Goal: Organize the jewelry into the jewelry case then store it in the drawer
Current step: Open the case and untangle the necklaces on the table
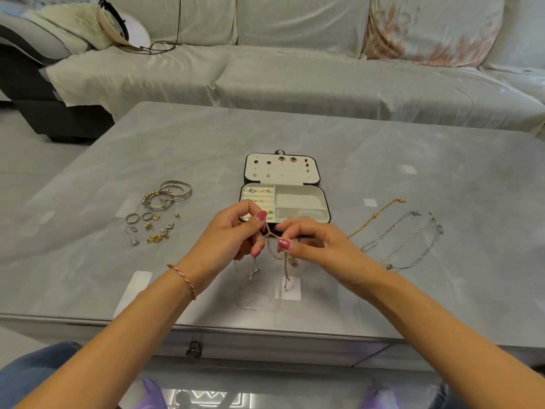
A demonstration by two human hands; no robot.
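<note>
Pinching thin silver chain (269, 236) w/ both hands' fingers (261, 216), ends dangling, jewelry case (295, 199) open.

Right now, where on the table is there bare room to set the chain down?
Free: the strip between the jewelry case and the bangles, and the far table beyond the case. Crowded: left by the rings and earrings, right by the laid-out necklaces. Both hands hold the chain.
</note>
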